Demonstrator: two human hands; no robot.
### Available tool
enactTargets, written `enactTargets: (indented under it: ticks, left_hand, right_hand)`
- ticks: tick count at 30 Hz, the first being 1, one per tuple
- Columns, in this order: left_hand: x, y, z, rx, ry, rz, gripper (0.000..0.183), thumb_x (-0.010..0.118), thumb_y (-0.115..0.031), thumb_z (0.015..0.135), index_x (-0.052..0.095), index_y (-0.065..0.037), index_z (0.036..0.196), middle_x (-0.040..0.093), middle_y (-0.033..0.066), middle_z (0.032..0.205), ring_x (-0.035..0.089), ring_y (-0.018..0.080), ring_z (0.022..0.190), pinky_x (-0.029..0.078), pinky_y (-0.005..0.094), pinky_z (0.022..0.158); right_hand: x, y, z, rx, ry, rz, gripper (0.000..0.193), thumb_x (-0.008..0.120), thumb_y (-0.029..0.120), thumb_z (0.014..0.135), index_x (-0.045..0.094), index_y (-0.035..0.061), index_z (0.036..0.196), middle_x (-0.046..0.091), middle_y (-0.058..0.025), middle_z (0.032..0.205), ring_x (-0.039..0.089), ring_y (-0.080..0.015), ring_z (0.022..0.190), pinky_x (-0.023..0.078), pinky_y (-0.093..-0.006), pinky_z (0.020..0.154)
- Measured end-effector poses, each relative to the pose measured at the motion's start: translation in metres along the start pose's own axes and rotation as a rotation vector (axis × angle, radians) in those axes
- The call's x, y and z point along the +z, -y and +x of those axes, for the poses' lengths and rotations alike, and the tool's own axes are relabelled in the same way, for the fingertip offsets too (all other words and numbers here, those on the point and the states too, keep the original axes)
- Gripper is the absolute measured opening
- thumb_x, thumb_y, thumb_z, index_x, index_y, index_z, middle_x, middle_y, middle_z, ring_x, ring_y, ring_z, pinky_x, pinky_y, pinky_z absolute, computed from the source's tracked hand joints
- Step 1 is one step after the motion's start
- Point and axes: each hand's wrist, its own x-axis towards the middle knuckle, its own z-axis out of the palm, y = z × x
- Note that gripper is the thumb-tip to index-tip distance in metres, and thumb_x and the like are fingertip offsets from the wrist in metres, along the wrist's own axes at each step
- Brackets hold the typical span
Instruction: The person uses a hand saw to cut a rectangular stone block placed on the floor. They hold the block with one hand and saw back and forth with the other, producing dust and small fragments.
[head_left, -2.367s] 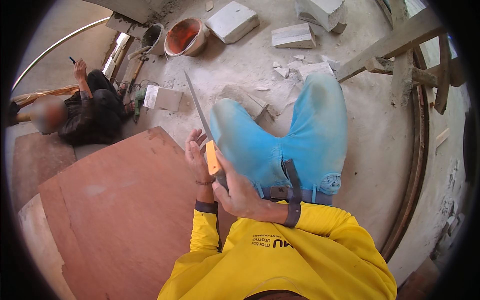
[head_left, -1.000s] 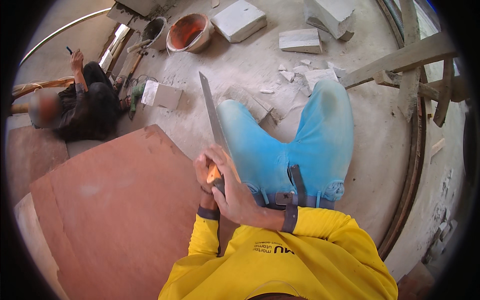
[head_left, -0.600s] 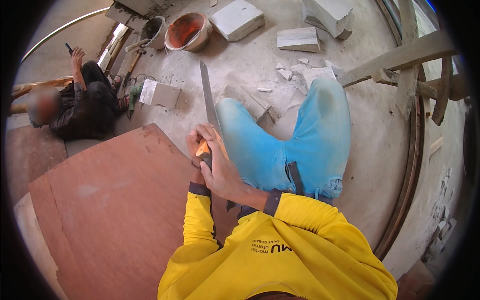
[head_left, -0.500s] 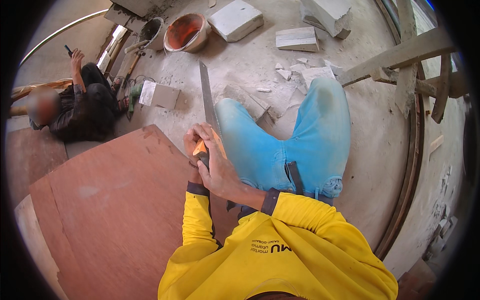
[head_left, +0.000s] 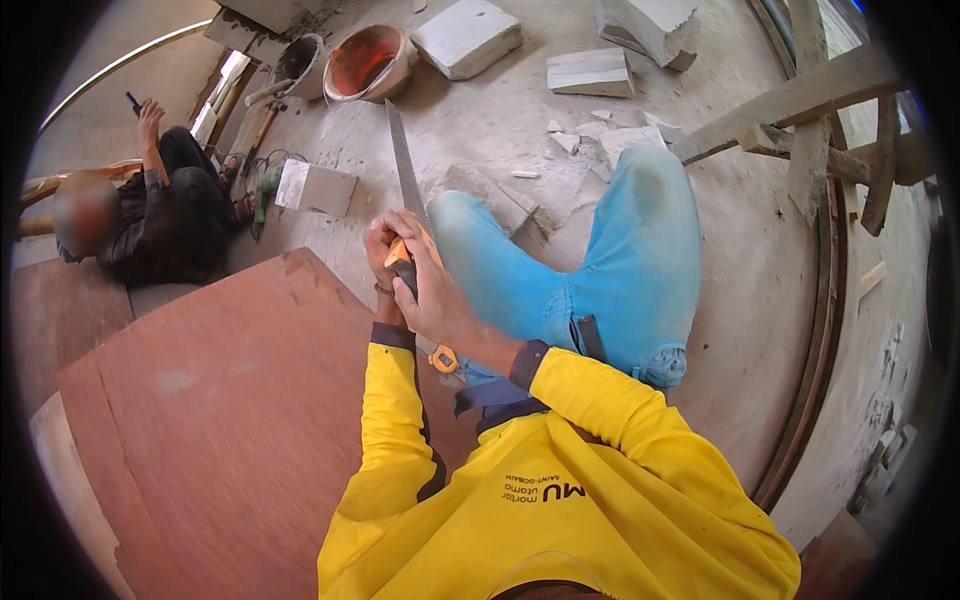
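A hand saw (head_left: 404, 160) with a long grey blade and an orange and black handle points away from me, left of my knee. Wrapped round its handle is my right hand (head_left: 432, 292). My left hand (head_left: 381, 243) is closed at the far left side of the same handle, partly covered by the right fingers. Under the blade's right side lies a pale block (head_left: 485, 195), partly hidden by my blue-trousered leg. An orange tape measure (head_left: 443, 358) shows below my right forearm.
A reddish board (head_left: 220, 400) lies at my left. Beyond are a mortar bucket (head_left: 368, 62), a dark bucket (head_left: 298, 65), white blocks (head_left: 466, 38), broken pieces (head_left: 566, 142) and a green power tool (head_left: 266, 195). A person (head_left: 165, 215) sits far left; timber props (head_left: 800, 105) stand right.
Both hands and the saw have slid forward, away from my body, with the arms stretched further. The tape measure has come into sight below my right forearm.
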Motion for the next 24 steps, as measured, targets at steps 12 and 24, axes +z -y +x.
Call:
enactTargets:
  ticks: [12, 24]
  left_hand:
    - [-0.045, 0.021, 0.047, -0.036, -0.045, -0.042, 0.057, 0.027, -0.043, 0.106, 0.058, -0.006, 0.075, 0.060, 0.0114, 0.068, 0.052, 0.0213, 0.069, 0.044, 0.0347, 0.078]
    - [-0.048, 0.025, 0.034, -0.051, -0.058, -0.081, 0.055, 0.030, -0.042, 0.104, 0.057, -0.005, 0.075, 0.059, 0.0118, 0.070, 0.050, 0.0201, 0.069, 0.042, 0.0327, 0.067]
  right_hand:
    - [0.010, -0.031, 0.047, -0.007, 0.018, -0.092, 0.063, 0.061, 0.016, 0.093, 0.034, -0.0043, 0.146, 0.059, -0.0358, 0.122, 0.061, -0.0519, 0.107, 0.052, -0.0537, 0.089]
    - [-0.005, -0.005, 0.039, 0.225, 0.146, -0.070, 0.054, 0.059, 0.016, 0.096, 0.038, -0.0027, 0.142, 0.054, -0.0354, 0.130, 0.059, -0.0515, 0.112, 0.051, -0.0524, 0.093]
